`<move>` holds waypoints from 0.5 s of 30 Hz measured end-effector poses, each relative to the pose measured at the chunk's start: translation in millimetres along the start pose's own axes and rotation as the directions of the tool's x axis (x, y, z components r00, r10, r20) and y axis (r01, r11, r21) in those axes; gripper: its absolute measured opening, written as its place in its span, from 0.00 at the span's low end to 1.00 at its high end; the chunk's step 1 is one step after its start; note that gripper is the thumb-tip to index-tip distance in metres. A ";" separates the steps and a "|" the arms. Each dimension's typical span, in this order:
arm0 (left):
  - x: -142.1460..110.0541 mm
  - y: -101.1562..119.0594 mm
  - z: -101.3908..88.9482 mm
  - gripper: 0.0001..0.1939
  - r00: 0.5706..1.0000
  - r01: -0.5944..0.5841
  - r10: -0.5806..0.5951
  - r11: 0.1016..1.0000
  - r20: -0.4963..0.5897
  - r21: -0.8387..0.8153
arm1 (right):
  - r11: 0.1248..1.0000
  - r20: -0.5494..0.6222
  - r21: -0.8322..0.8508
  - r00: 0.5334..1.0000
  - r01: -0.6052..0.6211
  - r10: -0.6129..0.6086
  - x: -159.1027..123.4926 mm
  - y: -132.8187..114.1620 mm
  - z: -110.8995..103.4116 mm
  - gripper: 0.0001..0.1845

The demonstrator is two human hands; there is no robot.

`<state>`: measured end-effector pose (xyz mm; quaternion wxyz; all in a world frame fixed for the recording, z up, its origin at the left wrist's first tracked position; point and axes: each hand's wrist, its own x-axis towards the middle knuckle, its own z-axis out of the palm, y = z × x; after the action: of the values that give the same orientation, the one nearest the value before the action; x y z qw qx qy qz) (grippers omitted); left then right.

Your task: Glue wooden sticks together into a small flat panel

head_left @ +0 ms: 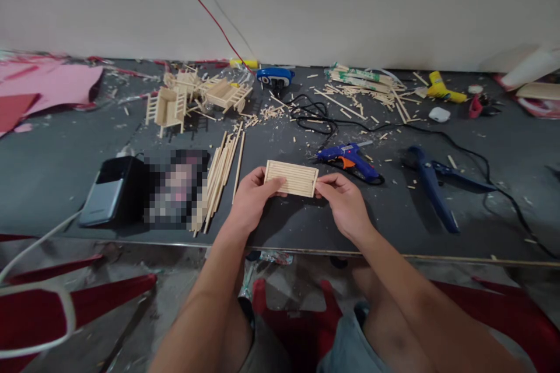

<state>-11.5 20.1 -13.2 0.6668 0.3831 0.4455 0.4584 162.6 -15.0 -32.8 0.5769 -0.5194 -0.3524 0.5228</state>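
Note:
I hold a small rectangular panel of glued wooden sticks (291,178) just above the dark table (394,215). My left hand (251,198) grips its left edge, thumb on top. My right hand (343,201) pinches its right edge. Both hands are closed on the panel. A bundle of long wooden sticks (219,180) lies just left of my left hand. A blue hot glue gun (347,158) with an orange trigger lies just behind my right hand.
Small stick-built models (196,99) stand at the back left. Blue-handled cutters (431,183) lie to the right, a black cable (481,163) runs past them. A phone (105,189) lies at left. Stick offcuts (363,90), a yellow tool (441,88) and pink paper (48,84) are further back.

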 end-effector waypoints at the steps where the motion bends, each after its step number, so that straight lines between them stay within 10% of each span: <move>1: 0.1 0.1 0.1 0.09 1.000 0.000 0.000 1.000 -0.001 -0.002 | 1.000 0.003 -0.001 1.000 0.002 -0.002 0.4 0.2 -0.3 0.05; 15: 0.3 -1.2 -0.6 0.10 1.000 -0.012 0.012 1.000 0.017 -0.009 | 0.999 0.026 -0.011 0.999 0.033 -0.032 0.5 1.2 -2.3 0.04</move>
<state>-11.7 20.1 -14.5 0.6694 0.3866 0.4356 0.4611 164.6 -15.2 -34.4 0.5778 -0.5100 -0.3712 0.5179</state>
